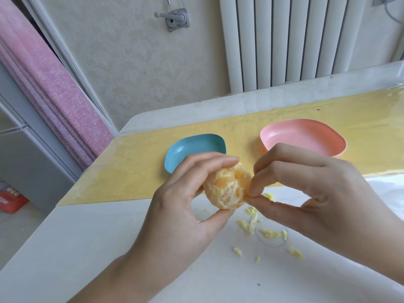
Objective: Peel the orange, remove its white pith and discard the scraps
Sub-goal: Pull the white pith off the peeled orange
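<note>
Head view. Pith removal in hand, judging by the bared segments and the absence of any rind in sight. Gripping the peeled orange [227, 189] in the left hand [181, 206], thumb underneath and fingers over the top, above the middle of the desk [105, 248] and clear of its surface. Pinching at the fruit's right side with the right hand [317, 193], thumb and forefinger closed on what looks like a small pith strand [246, 195]; too small to tell for sure. Lying loose on the white desk top, below and to the right of the fruit: pale pith scraps [251, 224], scattered toward the near edge. Standing farther back on the yellow mat [135, 171]: a blue dish [175, 154] to the left and a pink dish [306, 136] to the right, well apart. Next, probably: pulling the strand free, turning the fruit to check for leftover white patches, then gathering the scraps for discarding; where to, not clear.
</note>
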### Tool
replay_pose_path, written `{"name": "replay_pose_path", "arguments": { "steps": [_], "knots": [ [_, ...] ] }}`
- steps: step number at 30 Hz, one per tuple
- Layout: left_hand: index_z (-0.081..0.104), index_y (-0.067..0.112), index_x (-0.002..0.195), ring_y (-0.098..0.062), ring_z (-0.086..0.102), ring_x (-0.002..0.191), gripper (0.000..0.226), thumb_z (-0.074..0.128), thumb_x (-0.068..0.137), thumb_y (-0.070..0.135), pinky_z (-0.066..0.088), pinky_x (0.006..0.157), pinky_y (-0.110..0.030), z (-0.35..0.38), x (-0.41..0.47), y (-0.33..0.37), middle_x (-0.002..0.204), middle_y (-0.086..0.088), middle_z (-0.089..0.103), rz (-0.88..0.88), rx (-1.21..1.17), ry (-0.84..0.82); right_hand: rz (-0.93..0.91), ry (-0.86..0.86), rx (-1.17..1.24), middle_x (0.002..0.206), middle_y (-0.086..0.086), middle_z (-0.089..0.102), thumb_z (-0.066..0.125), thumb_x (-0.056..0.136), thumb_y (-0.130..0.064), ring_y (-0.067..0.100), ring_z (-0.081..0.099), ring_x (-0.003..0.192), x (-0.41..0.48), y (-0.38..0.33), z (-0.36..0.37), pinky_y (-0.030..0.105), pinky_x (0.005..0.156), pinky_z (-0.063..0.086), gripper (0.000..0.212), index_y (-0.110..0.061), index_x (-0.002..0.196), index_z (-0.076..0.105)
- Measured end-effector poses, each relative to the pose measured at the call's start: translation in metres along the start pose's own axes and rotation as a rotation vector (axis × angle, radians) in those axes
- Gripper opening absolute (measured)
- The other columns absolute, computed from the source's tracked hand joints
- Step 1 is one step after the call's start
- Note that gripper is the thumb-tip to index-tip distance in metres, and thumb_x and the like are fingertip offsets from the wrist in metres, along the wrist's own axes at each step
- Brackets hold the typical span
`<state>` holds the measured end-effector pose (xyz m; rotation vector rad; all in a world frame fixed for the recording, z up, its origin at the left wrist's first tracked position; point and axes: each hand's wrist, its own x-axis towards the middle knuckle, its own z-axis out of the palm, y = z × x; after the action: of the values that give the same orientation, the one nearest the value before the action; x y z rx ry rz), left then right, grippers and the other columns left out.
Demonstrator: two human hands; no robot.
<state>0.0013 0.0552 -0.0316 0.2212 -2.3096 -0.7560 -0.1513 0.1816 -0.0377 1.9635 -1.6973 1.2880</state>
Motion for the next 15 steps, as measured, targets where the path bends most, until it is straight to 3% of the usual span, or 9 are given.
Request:
{"name": "replay_pose_path", "arguments": {
  "steps": [6,15],
  "knots": [
    [0.062,0.034,0.115,-0.010,0.058,0.110,0.059,0.079,0.064,0.009,0.050,0.086,-0.016,-0.0003,-0.0010,0.0009,0.113,0.018,0.059,-0.100,-0.135,-0.020,-0.050,0.141,-0.057,0.104,-0.007,0.066,0.073,0.080,-0.018,0.003,0.060,0.095,0.0002,-0.0035,-0.0005,0.012,0.077,0.045,0.017,-0.012,0.076,0.057],
    [0.058,0.033,0.117,-0.003,0.058,0.109,0.061,0.079,0.063,0.013,0.047,0.084,-0.008,0.0005,0.0002,0.0035,0.112,0.022,0.061,-0.115,-0.119,0.003,-0.046,0.112,-0.032,0.082,-0.006,0.064,0.071,0.079,-0.008,0.004,0.058,0.076,-0.0015,-0.0044,0.0020,0.016,0.064,0.046,0.016,-0.012,0.074,0.056]
  ]
}}
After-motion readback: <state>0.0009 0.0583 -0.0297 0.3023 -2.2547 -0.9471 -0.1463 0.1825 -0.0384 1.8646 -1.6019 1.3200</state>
